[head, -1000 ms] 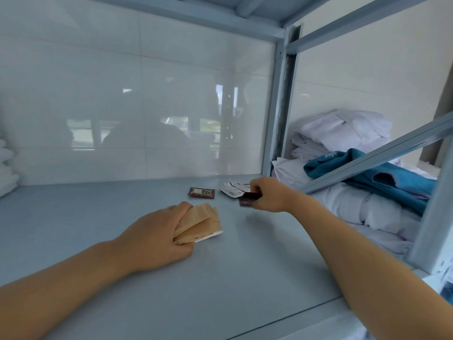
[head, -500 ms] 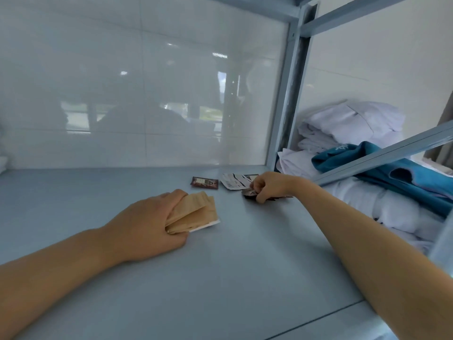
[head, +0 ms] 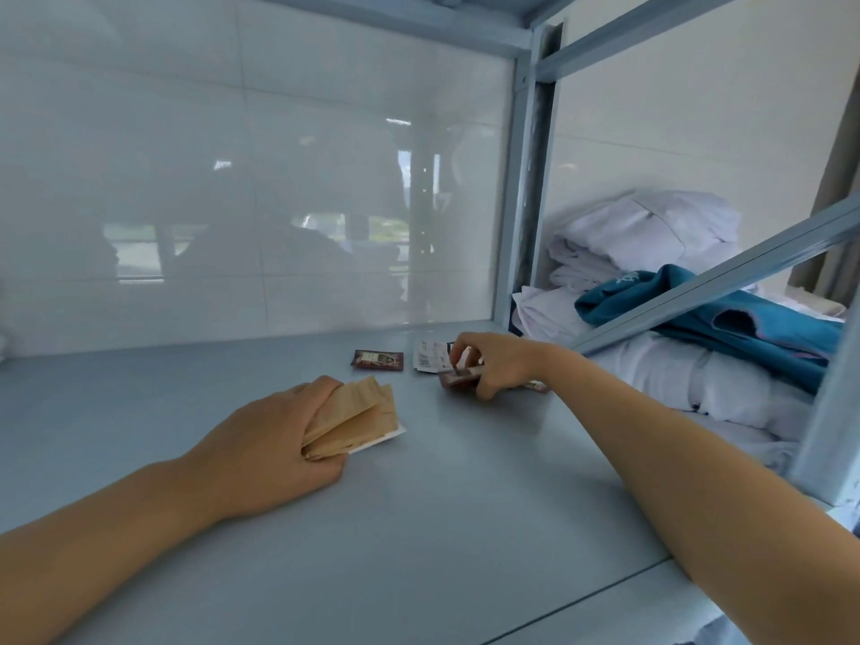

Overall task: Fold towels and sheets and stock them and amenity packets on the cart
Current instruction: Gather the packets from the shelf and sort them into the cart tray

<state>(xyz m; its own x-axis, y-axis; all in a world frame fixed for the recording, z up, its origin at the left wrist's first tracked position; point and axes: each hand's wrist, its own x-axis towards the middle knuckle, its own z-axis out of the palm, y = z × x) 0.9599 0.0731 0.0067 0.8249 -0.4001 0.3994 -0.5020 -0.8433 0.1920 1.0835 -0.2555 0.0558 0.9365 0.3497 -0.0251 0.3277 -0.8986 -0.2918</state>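
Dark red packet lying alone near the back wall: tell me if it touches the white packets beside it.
Apart. The head view shows a strip of bare blue shelf between the dark red packet and the white packets.

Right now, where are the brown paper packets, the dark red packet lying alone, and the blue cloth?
brown paper packets (head: 356,414), head view, top packet's face.
dark red packet (head: 377,360), head view, its middle.
blue cloth (head: 726,318), head view, upper fold.

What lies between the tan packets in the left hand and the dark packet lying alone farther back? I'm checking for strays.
Only bare shelf separates the tan packets from the dark packet, per the head view.
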